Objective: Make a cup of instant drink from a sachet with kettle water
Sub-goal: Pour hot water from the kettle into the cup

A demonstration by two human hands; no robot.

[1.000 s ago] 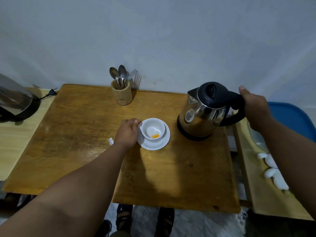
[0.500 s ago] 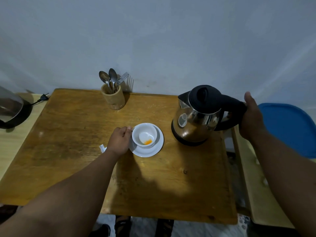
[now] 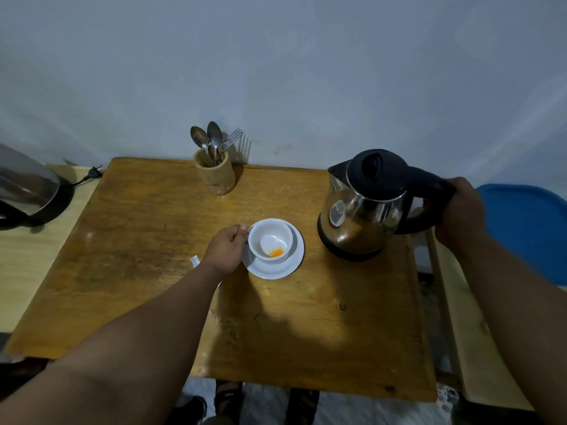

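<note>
A white cup (image 3: 270,240) stands on a white saucer (image 3: 290,265) in the middle of the wooden table (image 3: 153,240). Orange powder (image 3: 276,253) lies in the cup's bottom. My left hand (image 3: 225,250) grips the cup's handle on its left side. A steel kettle (image 3: 365,207) with a black lid and handle is at the table's right, held slightly tilted. My right hand (image 3: 460,213) is closed around its handle. A scrap of white sachet (image 3: 194,260) pokes out by my left wrist.
A wooden holder (image 3: 214,173) with spoons and a fork stands at the table's back edge. A second kettle (image 3: 27,185) with its plug sits on a side table at the left. A blue chair (image 3: 527,228) is at the right.
The view has shifted, so everything sits further right in frame than half a second ago. Both hands keep their grips on the cup and the kettle.
</note>
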